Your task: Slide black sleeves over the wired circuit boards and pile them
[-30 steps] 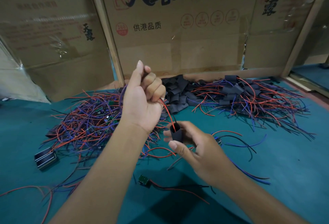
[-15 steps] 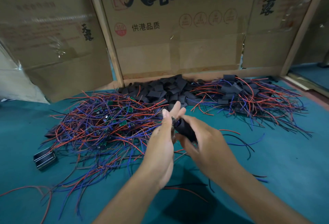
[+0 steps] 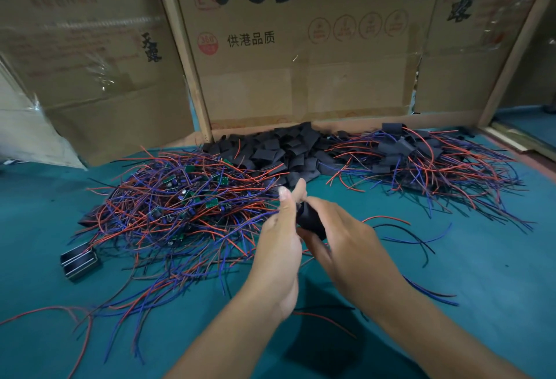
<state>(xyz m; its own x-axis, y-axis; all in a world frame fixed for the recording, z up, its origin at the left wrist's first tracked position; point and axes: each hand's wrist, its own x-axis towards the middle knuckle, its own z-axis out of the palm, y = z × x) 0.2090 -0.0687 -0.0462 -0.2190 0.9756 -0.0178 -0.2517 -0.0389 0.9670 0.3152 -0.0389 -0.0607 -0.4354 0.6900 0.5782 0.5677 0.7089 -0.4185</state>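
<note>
1 black sleeve (image 3: pixel 310 222), matte, dark, held mid-air betw. 2 hands over teal table (image 3: pixel 481 273). R hand (image 3: pixel 346 246) fingers curled round it; L hand (image 3: pixel 281 246) fingers straight, tips at sleeve end. 3 heaps behind: bare boards w/ wires (image 3: pixel 180 207), loose sleeves (image 3: pixel 285 149), sleeved boards (image 3: pixel 421 162).

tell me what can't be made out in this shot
Head view only:
- Circuit board inside the black sleeve: hidden by sleeve and both hands.
- Left hand fingertips: blurred.
- Right hand palm side: turned away.
- Small black object at left: too small to identify.
</note>
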